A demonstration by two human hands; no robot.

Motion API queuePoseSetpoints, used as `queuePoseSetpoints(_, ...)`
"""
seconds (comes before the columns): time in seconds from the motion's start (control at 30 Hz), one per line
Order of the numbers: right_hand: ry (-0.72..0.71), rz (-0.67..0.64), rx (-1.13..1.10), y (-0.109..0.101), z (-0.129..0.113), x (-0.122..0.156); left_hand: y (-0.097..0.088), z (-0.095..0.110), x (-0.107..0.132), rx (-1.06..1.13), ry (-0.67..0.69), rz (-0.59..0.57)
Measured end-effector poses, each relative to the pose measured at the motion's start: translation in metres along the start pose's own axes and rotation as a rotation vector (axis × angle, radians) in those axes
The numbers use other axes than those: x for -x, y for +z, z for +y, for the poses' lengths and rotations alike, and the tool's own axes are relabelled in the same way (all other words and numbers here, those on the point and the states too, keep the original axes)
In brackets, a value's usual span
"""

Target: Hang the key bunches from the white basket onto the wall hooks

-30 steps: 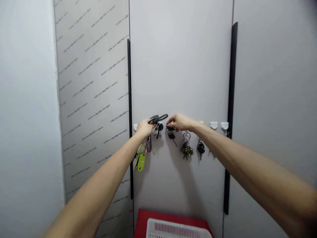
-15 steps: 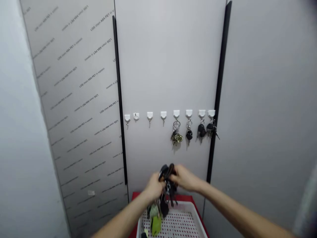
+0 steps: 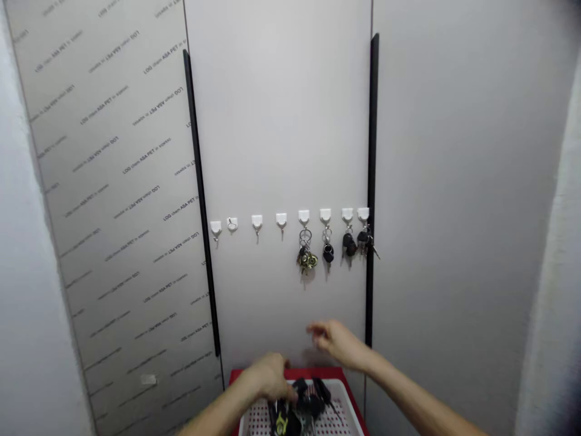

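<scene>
My left hand (image 3: 271, 376) is low over the white perforated basket (image 3: 351, 404), its fingers curled down on a bunch of keys (image 3: 308, 402) with dark fobs. Part of its grip is hidden by the hand itself. A yellow-green tag (image 3: 281, 422) shows below that hand among black pieces. Higher and to the right, my right hand (image 3: 338, 342) hovers in front of the panel with its fingers loosely bent and apart, holding nothing.
A row of white hooks (image 3: 281, 219) runs across the panel. Key bunches hang from the right-hand hooks, one with brassy pieces (image 3: 307, 259). Black vertical strips (image 3: 373, 181) flank the panel. Under the basket is a red surface (image 3: 313, 372).
Both hands were together holding the keys above the basket. The keys are now down in the basket, my left hand has lowered with them, and my right hand has let go and moved away.
</scene>
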State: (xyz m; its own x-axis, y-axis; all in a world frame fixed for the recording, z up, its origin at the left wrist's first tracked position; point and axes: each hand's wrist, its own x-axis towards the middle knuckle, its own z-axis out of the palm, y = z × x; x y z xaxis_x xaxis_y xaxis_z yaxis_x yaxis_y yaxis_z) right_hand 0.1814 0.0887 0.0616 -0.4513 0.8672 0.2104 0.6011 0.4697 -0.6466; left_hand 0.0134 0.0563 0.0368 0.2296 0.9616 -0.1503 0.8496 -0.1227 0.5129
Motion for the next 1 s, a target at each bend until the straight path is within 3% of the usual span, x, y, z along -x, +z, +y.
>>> queuePoseSetpoints(0.03,-0.007,0.172,0.009,-0.018,-0.007,-0.006,-0.014,0.007,-0.004,-0.001,-0.004,0.042)
queuePoseSetpoints(0.13,-0.005,0.688,0.058,-0.068,-0.028,-0.026,-0.058,0.039,-0.020,0.104,0.064,0.342)
queuePoseSetpoints(0.2,0.006,0.839,0.122,-0.088,-0.036,-0.038,-0.080,0.064,-0.034,0.224,0.095,0.539)
queuePoseSetpoints(0.27,0.038,0.829,0.166,-0.095,-0.038,-0.047,-0.092,0.086,-0.048,0.319,0.109,0.669)
queuePoseSetpoints(0.37,0.058,0.767,0.127,-0.095,-0.033,-0.055,-0.093,0.107,-0.062,0.400,0.104,0.743)
queuePoseSetpoints(0.5,-0.010,0.828,-0.052,-0.103,-0.029,-0.058,-0.094,0.120,-0.065,0.487,0.116,0.749)
queuePoseSetpoints(0.67,-0.117,0.866,-0.258,-0.139,-0.055,-0.066,-0.132,0.142,-0.053,0.672,0.264,0.702)
queuePoseSetpoints(0.77,-0.139,0.824,-0.182,-0.158,-0.081,-0.072,-0.159,0.150,-0.048,0.482,0.267,0.654)
queuePoseSetpoints(0.87,-0.140,0.650,-0.079,-0.163,-0.098,-0.068,-0.179,0.147,-0.043,0.120,0.183,0.587)
queuePoseSetpoints(1.0,-0.166,0.386,-0.003,-0.133,-0.087,-0.045,-0.194,0.140,-0.036,-0.147,0.117,0.563)
